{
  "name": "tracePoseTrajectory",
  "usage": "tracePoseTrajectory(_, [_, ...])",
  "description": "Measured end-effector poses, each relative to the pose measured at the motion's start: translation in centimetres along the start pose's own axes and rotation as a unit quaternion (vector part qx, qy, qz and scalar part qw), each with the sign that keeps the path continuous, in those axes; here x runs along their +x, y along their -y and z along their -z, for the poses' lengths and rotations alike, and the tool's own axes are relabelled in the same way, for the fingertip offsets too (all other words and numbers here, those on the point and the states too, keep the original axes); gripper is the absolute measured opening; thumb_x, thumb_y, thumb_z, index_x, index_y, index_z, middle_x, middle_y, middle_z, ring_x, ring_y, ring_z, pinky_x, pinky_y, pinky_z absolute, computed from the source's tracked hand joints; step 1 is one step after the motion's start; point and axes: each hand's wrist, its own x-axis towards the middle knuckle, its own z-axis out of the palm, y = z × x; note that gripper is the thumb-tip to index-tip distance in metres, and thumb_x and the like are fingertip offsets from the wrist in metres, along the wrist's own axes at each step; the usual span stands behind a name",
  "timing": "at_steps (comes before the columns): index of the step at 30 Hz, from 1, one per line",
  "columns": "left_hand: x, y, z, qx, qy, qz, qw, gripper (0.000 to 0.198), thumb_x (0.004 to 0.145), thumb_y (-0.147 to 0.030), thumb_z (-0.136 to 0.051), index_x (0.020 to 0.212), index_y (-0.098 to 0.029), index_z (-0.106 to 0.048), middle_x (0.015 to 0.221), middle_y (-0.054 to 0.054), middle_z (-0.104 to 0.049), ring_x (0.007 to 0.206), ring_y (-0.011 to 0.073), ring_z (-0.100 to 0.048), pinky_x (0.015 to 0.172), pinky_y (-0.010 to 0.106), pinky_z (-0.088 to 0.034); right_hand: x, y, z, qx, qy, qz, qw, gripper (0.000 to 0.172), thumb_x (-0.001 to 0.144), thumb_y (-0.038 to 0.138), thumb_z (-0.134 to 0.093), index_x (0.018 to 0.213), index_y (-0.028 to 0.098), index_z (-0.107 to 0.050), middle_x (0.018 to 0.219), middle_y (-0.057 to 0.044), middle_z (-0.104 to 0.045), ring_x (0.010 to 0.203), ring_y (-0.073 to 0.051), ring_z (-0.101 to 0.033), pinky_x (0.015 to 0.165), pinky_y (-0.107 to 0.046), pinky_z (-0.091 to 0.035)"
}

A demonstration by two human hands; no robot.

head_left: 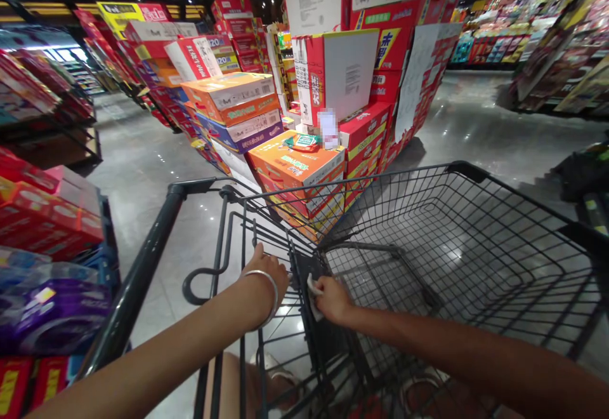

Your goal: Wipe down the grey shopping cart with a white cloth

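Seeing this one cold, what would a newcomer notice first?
Likely the black shopping cart filling the foreground, with the left hand and right hand just below centre, the right pinching something white. Beyond it rise stacked red, orange and white boxes, with a packet lying on a low orange box.

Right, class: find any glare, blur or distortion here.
Head view: bright glints on the polished floor; head view: shelving at picture right looks smeared; head view: the shopping cart seems stretched toward the edges; head view: pixelation hides a patch by the orange carton.
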Motion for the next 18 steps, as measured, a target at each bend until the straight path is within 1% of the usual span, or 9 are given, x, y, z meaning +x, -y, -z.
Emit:
tracePoseTrajectory(3, [0.1,0.0,0.1,0.000,0.006,-0.007,1.000,0.042,0.070,-0.022,-0.066,0.109,-0.009,-0.065,0.109,0.023,-0.066,0.105,0.0355,-0.059,0.102,0.055,-0.027,-1.6,0.6,-0.1,0.068,0.007,0.035,0.997,0.020,0.063,-0.002,-0.052,0.070,0.014,-0.063,0.079,-0.003,-0.068,0.077,-0.014,-0.061,0.060,-0.018,-0.037])
tracePoseTrajectory(6, [0.1,0.0,0.1,0.017,0.015,-0.017,1.000,0.041,0.072,-0.024,-0.065,0.110,-0.008,-0.065,0.108,0.024,-0.066,0.105,0.0351,-0.059,0.100,0.054,-0.028,-2.9,0.6,0.1,0.127,0.026,0.014,0.991,0.019,0.064,-0.001,-0.051,0.069,0.013,-0.061,0.073,-0.002,-0.066,0.070,-0.012,-0.059,0.056,-0.018,-0.036])
tracePoseTrajectory(7, [0.1,0.0,0.1,0.018,0.009,-0.017,1.000,0.041,0.073,-0.025,-0.064,0.110,-0.008,-0.065,0.108,0.023,-0.066,0.105,0.0348,-0.059,0.100,0.053,-0.029,-3.4,0.5,0.4,0.145,0.037,0.006,0.989,0.018,0.063,-0.001,-0.051,0.070,0.013,-0.061,0.071,-0.001,-0.065,0.067,-0.012,-0.058,0.054,-0.017,-0.036])
tracePoseTrajectory(8, [0.1,0.0,0.0,0.014,0.001,-0.016,1.000,0.039,0.073,-0.025,-0.064,0.109,-0.010,-0.066,0.107,0.022,-0.067,0.104,0.0344,-0.059,0.100,0.053,-0.028,-3.9,0.5,0.7,0.158,0.047,0.014,0.986,0.018,0.063,0.000,-0.051,0.071,0.013,-0.061,0.070,-0.001,-0.064,0.067,-0.012,-0.057,0.053,-0.017,-0.036])
tracePoseTrajectory(9, [0.1,0.0,-0.1,0.006,-0.010,-0.013,1.000,0.038,0.072,-0.024,-0.064,0.108,-0.011,-0.066,0.107,0.021,-0.067,0.104,0.0341,-0.059,0.100,0.053,-0.028,-4.4,0.4,1.0,0.162,0.053,0.039,0.985,0.018,0.063,0.001,-0.052,0.072,0.013,-0.061,0.072,0.000,-0.064,0.067,-0.012,-0.057,0.054,-0.017,-0.037])
tracePoseTrajectory(11, [0.2,0.0,-0.4,-0.017,-0.028,-0.007,0.999,0.036,0.070,-0.022,-0.066,0.105,-0.015,-0.068,0.106,0.018,-0.068,0.104,0.0335,-0.059,0.100,0.053,-0.026,-5.5,0.4,1.6,0.138,0.051,0.123,0.981,0.019,0.062,0.003,-0.053,0.073,0.015,-0.062,0.076,0.000,-0.063,0.072,-0.012,-0.057,0.060,-0.019,-0.039])
tracePoseTrajectory(13, [0.3,0.1,-0.7,-0.028,-0.032,-0.005,0.999,0.036,0.068,-0.021,-0.066,0.104,-0.018,-0.068,0.105,0.017,-0.068,0.104,0.0330,-0.059,0.101,0.054,-0.025,-6.1,0.0,1.8,0.074,0.037,0.196,0.977,0.021,0.063,0.004,-0.052,0.075,0.015,-0.063,0.080,-0.002,-0.063,0.077,-0.014,-0.057,0.067,-0.021,-0.040])
tracePoseTrajectory(15, [0.5,0.1,-1.0,-0.025,-0.033,-0.007,0.999,0.036,0.068,-0.021,-0.066,0.104,-0.019,-0.068,0.105,0.016,-0.069,0.104,0.0330,-0.058,0.100,0.055,-0.024,-6.2,-0.9,1.5,0.006,0.026,0.211,0.977,0.022,0.062,0.004,-0.051,0.076,0.015,-0.063,0.082,-0.003,-0.063,0.081,-0.016,-0.057,0.071,-0.023,-0.040])
tracePoseTrajectory(18, [0.7,0.2,-1.5,-0.024,-0.043,-0.011,0.999,0.038,0.067,-0.024,-0.066,0.104,-0.019,-0.068,0.103,0.016,-0.069,0.104,0.0333,-0.058,0.101,0.055,-0.023,-5.2,-3.0,0.6,-0.040,0.015,0.177,0.983,0.025,0.058,0.001,-0.051,0.076,0.015,-0.061,0.086,-0.004,-0.062,0.085,-0.017,-0.056,0.074,-0.025,-0.039])
